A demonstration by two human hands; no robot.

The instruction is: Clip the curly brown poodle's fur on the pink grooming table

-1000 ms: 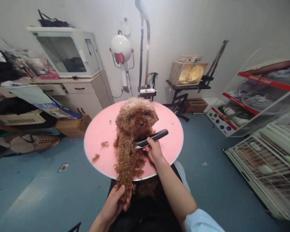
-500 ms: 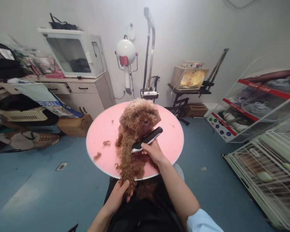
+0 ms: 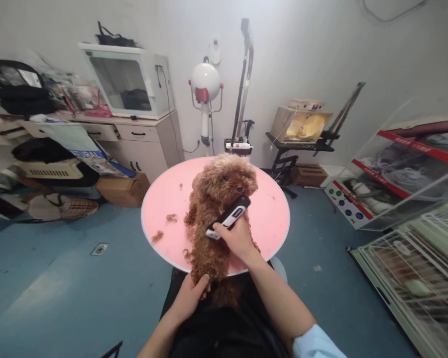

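Observation:
A curly brown dog (image 3: 224, 181) is on a round pink table (image 3: 274, 219), facing me with its head raised. My right hand (image 3: 239, 237) is closed around a black and white clipper (image 3: 233, 213), which lies against the fur of the dog's chest and upper foreleg. At the near rim, my left hand (image 3: 194, 293) grips the dog's outstretched foreleg (image 3: 205, 258) close to the paw. Loose tufts of brown fur (image 3: 157, 236) are scattered on the left side of the tabletop.
Behind the table stand a white dryer (image 3: 205, 82) and a metal arm. A cabinet (image 3: 142, 134) with a glass-fronted box (image 3: 123, 82) is at the back left. On the right are a lit box (image 3: 304, 127), clear shelves (image 3: 414, 144) and a wire cage (image 3: 406, 278).
The view has shifted slightly left, so the scene sits further right. The clipper has rolled in my right hand, showing more of its white face and display. My left hand still grips the foreleg.

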